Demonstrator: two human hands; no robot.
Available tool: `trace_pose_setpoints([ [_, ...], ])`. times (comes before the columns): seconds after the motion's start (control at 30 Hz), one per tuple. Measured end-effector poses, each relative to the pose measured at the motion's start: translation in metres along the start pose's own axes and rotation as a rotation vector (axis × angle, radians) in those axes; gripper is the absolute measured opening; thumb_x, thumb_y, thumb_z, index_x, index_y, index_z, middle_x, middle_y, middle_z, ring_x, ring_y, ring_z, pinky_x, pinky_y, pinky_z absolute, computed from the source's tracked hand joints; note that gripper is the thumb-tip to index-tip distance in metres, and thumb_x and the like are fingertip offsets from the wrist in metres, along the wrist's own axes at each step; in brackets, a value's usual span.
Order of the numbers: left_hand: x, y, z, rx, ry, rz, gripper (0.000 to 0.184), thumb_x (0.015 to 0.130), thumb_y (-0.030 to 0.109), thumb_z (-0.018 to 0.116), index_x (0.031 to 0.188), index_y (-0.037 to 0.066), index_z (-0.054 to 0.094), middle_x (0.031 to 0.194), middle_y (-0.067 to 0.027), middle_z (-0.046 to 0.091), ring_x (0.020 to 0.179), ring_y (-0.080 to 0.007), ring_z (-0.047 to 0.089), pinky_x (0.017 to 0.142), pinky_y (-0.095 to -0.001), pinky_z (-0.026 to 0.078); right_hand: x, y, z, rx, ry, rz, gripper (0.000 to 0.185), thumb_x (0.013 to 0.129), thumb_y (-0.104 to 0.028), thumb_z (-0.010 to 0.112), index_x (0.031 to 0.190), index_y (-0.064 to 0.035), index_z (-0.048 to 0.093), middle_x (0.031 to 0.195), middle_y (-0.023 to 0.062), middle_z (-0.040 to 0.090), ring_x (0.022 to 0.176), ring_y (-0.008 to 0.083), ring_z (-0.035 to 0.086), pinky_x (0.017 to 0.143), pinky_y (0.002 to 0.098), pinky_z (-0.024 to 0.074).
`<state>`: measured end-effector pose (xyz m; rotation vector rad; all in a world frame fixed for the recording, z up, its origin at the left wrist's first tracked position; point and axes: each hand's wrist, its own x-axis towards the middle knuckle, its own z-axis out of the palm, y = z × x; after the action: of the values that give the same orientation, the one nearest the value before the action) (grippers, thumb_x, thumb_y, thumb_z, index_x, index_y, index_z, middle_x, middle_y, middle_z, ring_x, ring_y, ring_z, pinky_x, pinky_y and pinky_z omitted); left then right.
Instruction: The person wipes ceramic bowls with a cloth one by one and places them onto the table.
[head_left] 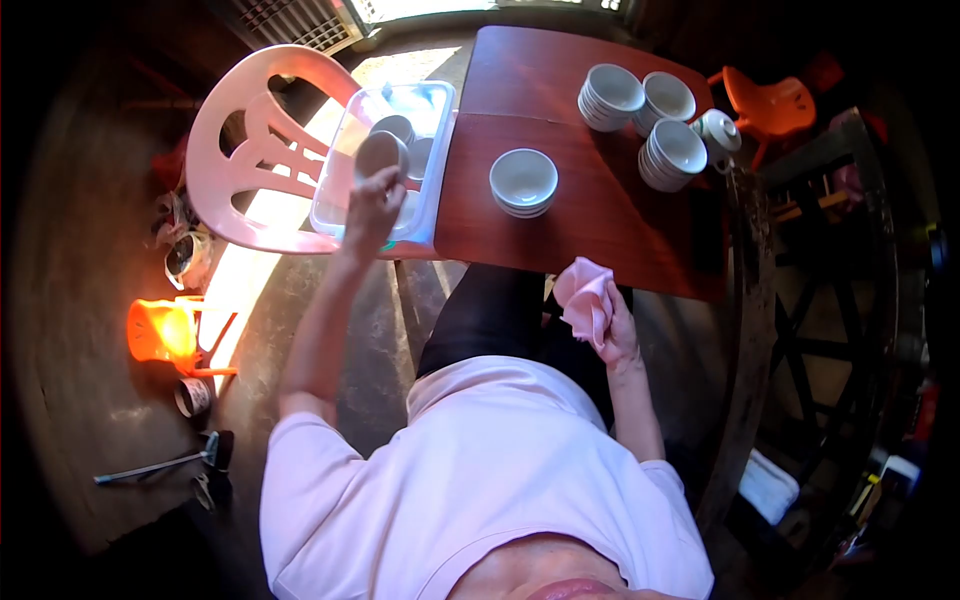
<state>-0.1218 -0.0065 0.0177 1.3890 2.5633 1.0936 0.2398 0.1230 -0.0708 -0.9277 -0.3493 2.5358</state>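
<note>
My left hand [372, 208] is closed on the rim of a bowl [380, 157], which it holds tilted over a clear plastic bin [436, 180]. Inside that bin lie more white bowls [394, 127], partly hidden by the held one. In my right hand [622, 325] is a bunched pink cloth [584, 297], just off the table's near edge. A short stack of white bowls [524, 180] stands upright on the red-brown table [560, 90], between my two hands. Farther right, three taller stacks of bowls [672, 155] stand close together.
The bin rests on a pink plastic chair [215, 130] against the table's left side. A lidded white pot [718, 130] stands by the stacks at the right edge. Orange chairs [165, 330] are on both sides. A dark wooden frame [745, 300] borders the right.
</note>
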Motion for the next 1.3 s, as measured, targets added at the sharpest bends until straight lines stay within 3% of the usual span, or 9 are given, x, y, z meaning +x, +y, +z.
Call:
trace_pose_setpoints([
  [0.03,0.016,-0.019,-0.002,0.063,-0.062,-0.074,0.019,0.084,0.016,0.054,0.088,0.000,0.064,0.079,-0.0211,0.063,0.072,-0.0343,0.064,0.062,-0.0412,0.048,0.004,0.000,-0.018,0.007,0.015,0.006,0.038,0.094,-0.034,0.053,0.120,-0.0063,0.052,0.108,0.0107,0.061,0.098,0.0215,0.063,0.077,0.0335,0.0575],
  [0.1,0.036,-0.077,0.014,0.261,-0.048,0.038,0.021,0.082,0.015,0.051,0.083,-0.001,0.065,0.083,-0.0238,0.064,0.078,-0.0381,0.063,0.071,-0.0448,0.051,0.007,0.006,-0.052,-0.018,0.008,0.002,0.040,0.096,-0.035,0.048,0.123,-0.0052,0.050,0.109,0.0113,0.061,0.100,0.0223,0.062,0.082,0.0339,0.0558],
  [0.17,0.052,-0.124,0.039,0.424,-0.274,-0.105,0.021,0.081,0.013,0.049,0.085,-0.001,0.065,0.088,-0.0234,0.065,0.086,-0.0379,0.064,0.079,-0.0435,0.052,0.008,0.012,-0.075,0.024,0.006,0.022,0.042,0.094,-0.038,0.051,0.122,-0.0057,0.050,0.110,0.0115,0.061,0.100,0.0237,0.062,0.081,0.0355,0.0559],
  [0.37,0.064,-0.137,0.073,0.503,-0.428,-0.390,0.031,0.081,0.015,0.048,0.105,-0.002,0.058,0.110,-0.0281,0.059,0.102,-0.0400,0.059,0.091,-0.0450,0.047,0.010,0.017,-0.093,0.255,-0.156,0.005,0.040,0.091,-0.040,0.056,0.120,-0.0129,0.052,0.114,0.0095,0.059,0.105,0.0242,0.059,0.084,0.0384,0.0548],
  [0.7,0.060,-0.177,0.098,0.391,-0.404,-0.458,0.034,0.079,0.012,0.051,0.111,0.005,0.059,0.113,-0.0280,0.057,0.107,-0.0414,0.055,0.096,-0.0440,0.044,0.025,0.019,-0.117,0.369,-0.313,0.028,0.041,0.091,-0.041,0.056,0.120,-0.0125,0.054,0.113,0.0096,0.059,0.101,0.0247,0.062,0.083,0.0406,0.0550],
  [0.93,0.052,-0.162,0.091,0.348,-0.324,-0.478,0.023,0.079,0.013,0.059,0.099,0.003,0.066,0.104,-0.0266,0.061,0.106,-0.0386,0.057,0.092,-0.0424,0.046,0.016,0.017,-0.098,0.412,-0.204,-0.026,0.049,0.086,-0.038,0.065,0.124,-0.0092,0.054,0.120,0.0114,0.058,0.107,0.0305,0.059,0.088,0.0473,0.0512],
  [1.0,0.058,-0.174,0.092,0.368,-0.462,-0.471,0.029,0.077,0.011,0.066,0.106,0.005,0.064,0.111,-0.0247,0.060,0.105,-0.0390,0.059,0.090,-0.0434,0.048,0.019,0.018,-0.105,0.416,-0.235,-0.011,0.049,0.085,-0.037,0.066,0.124,-0.0095,0.054,0.120,0.0111,0.058,0.107,0.0302,0.059,0.088,0.0472,0.0513],
  [1.1,0.060,-0.190,0.099,0.335,-0.428,-0.488,0.026,0.075,0.011,0.069,0.099,0.003,0.067,0.106,-0.0238,0.062,0.103,-0.0375,0.060,0.088,-0.0425,0.049,0.018,0.018,-0.101,0.398,-0.230,-0.020,0.044,0.089,-0.040,0.059,0.122,-0.0110,0.053,0.117,0.0112,0.058,0.104,0.0278,0.061,0.084,0.0440,0.0538],
  [1.3,0.058,-0.161,0.083,0.324,-0.434,-0.437,0.022,0.073,0.009,0.062,0.093,0.001,0.068,0.098,-0.0226,0.065,0.094,-0.0353,0.063,0.082,-0.0412,0.049,0.014,0.017,-0.097,0.317,-0.194,-0.014,0.042,0.089,-0.042,0.058,0.118,-0.0112,0.054,0.110,0.0102,0.059,0.099,0.0243,0.063,0.078,0.0391,0.0568],
])
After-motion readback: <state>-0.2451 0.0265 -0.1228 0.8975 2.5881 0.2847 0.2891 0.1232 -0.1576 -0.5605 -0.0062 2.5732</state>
